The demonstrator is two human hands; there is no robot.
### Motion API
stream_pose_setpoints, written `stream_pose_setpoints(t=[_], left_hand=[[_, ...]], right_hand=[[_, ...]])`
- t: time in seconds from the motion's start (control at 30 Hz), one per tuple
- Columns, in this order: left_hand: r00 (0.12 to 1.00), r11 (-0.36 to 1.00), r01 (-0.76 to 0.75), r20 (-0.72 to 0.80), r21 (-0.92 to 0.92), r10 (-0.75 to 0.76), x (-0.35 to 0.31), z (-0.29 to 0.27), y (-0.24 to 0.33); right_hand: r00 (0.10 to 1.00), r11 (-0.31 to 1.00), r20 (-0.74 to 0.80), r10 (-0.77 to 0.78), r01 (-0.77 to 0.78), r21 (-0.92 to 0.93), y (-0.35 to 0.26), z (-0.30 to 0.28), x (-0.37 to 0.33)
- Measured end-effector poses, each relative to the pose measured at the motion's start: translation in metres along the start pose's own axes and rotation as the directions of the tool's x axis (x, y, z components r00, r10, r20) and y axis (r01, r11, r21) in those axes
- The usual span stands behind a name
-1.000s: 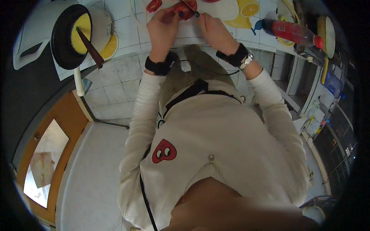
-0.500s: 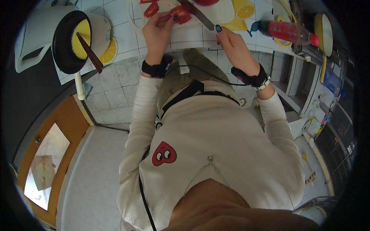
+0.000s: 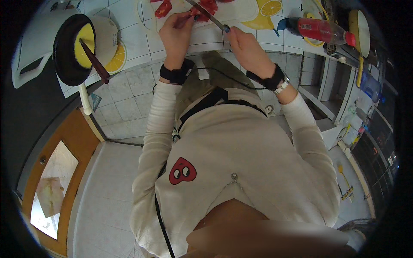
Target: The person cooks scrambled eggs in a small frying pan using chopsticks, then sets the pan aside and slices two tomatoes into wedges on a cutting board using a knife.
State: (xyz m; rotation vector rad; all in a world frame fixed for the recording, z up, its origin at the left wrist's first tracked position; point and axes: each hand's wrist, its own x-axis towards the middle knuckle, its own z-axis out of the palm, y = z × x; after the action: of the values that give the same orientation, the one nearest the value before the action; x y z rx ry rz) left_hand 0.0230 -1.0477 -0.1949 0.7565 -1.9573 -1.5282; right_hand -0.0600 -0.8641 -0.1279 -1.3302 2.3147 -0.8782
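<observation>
My right hand is closed round the handle of a kitchen knife, whose blade points to the far left over the cutting board. The blade lies across a cut red tomato, close to my left fingertips. My left hand has its fingers bent and pressed on the tomato's near left side. Another tomato piece rests further left on the white cutting board. The picture's upper edge cuts off the knife's tip and part of the tomato.
Left on the counter stands a black-rimmed pot holding yellow liquid and brown chopsticks; its pale handle juts past the counter edge. A bottle with a red label and cap lies at the right, near a yellow pan.
My right hand has moved left with the knife, and the blade now crosses the tomato beside my left fingers. My left hand stays at the tomato. The whole view has shifted slightly.
</observation>
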Motion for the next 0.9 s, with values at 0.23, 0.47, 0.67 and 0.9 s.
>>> stream_pose_setpoints(t=[0.23, 0.47, 0.67, 0.9], left_hand=[[0.997, 0.991, 0.062, -0.031, -0.12, -0.066, -0.005, 0.004, -0.01], [0.998, 0.998, 0.053, -0.015, -0.031, -0.053, -0.003, 0.0, -0.009], [1.0, 0.997, -0.019, -0.02, 0.081, 0.021, -0.002, 0.0, -0.01], [1.0, 0.993, 0.02, -0.008, 0.116, -0.019, 0.008, -0.008, -0.007]], right_hand=[[0.97, 0.984, 0.165, 0.177, -0.176, -0.019, 0.003, 0.006, 0.003], [0.979, 0.958, 0.158, -0.126, 0.162, -0.235, 0.019, 0.001, 0.009], [0.995, 0.998, 0.095, 0.015, -0.009, -0.059, 0.014, -0.005, 0.016], [0.931, 0.944, 0.182, 0.315, -0.328, 0.042, 0.035, -0.026, -0.024]])
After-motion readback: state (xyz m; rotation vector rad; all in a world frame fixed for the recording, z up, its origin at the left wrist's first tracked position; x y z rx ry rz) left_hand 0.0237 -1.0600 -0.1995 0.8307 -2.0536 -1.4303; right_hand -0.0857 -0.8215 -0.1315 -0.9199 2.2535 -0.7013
